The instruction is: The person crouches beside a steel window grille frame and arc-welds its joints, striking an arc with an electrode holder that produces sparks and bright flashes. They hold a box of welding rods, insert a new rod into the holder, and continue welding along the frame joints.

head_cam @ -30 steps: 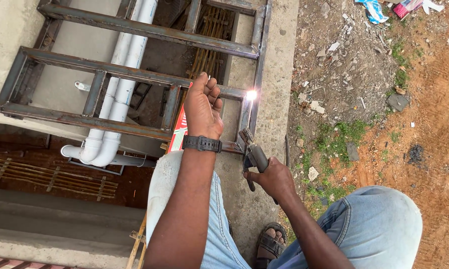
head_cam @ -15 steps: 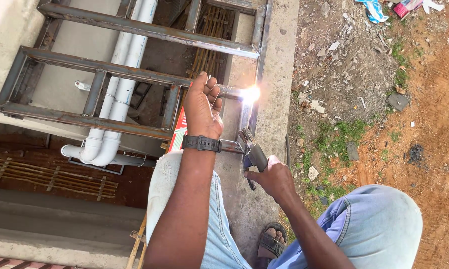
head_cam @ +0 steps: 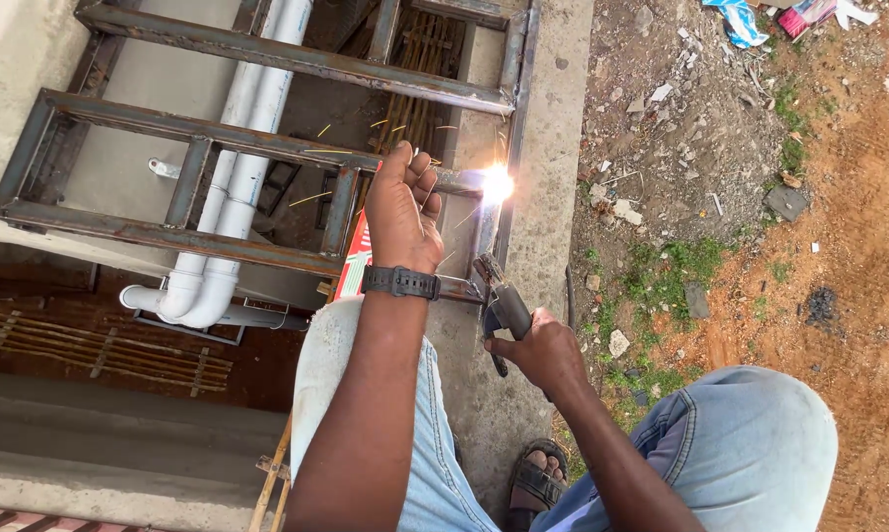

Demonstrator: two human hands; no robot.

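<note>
My right hand [head_cam: 538, 350] grips a dark welding electrode holder [head_cam: 502, 303], whose rod runs up to a bright white arc [head_cam: 497, 184] on the rusty steel frame [head_cam: 267, 148]. Orange sparks fly left from the arc. My left hand [head_cam: 403, 209], with a black watch on the wrist, is raised in a loose fist in front of the frame's crossbar, just left of the arc. I cannot tell whether it grips the bar. My jeans-clad knees and a sandalled foot [head_cam: 535, 481] show below.
White plastic pipes [head_cam: 233, 207] run behind the frame. A concrete ledge [head_cam: 553, 227] lies under the frame's right side. Bare earth with stones, grass and litter [head_cam: 740, 18] spreads to the right. Bamboo poles [head_cam: 90, 340] lie lower left.
The arc has grown brighter and now throws sparks to the left. Both hands hold nearly the same position.
</note>
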